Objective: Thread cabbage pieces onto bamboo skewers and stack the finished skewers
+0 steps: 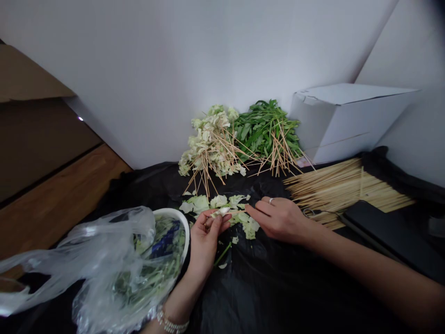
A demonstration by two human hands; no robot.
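My left hand [207, 234] pinches a pale cabbage piece [222, 211] on a thin bamboo skewer, its fingers closed round it. My right hand [278, 218], a ring on one finger, lies next to it with the fingertips on the skewer's other end, over loose cabbage pieces [215, 203] on the black plastic sheet [278, 287]. Further back lie a heap of skewered cabbage [210, 144] and a heap of skewered green leaves [267, 132].
A white bowl [181, 218] of greens in a clear plastic bag [90, 264] stands at the left. A bundle of bare bamboo skewers [344, 188] lies at the right, a dark flat object [385, 229] beside it. A white box [347, 118] stands against the wall.
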